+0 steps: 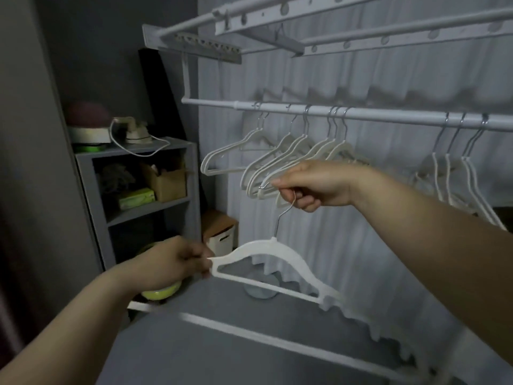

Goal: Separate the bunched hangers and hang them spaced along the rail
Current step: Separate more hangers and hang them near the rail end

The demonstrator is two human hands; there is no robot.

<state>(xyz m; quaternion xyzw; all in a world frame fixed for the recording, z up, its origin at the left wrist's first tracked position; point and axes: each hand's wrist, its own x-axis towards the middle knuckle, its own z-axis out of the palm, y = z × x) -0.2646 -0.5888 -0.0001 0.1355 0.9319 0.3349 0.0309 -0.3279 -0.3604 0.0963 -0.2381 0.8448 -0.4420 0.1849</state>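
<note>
A white hanger hangs in the air below the rail. My right hand pinches its metal hook. My left hand grips its left shoulder tip. On the white rail, one hanger hangs alone at the left. Right of it, several hangers bunch together, partly behind my right hand. Three more hangers hang close together toward the right.
A grey shelf unit stands at the left, with an iron, boxes and a green box on it. A folded drying rack is overhead. White curtains hang behind the rail. A low white bar crosses below.
</note>
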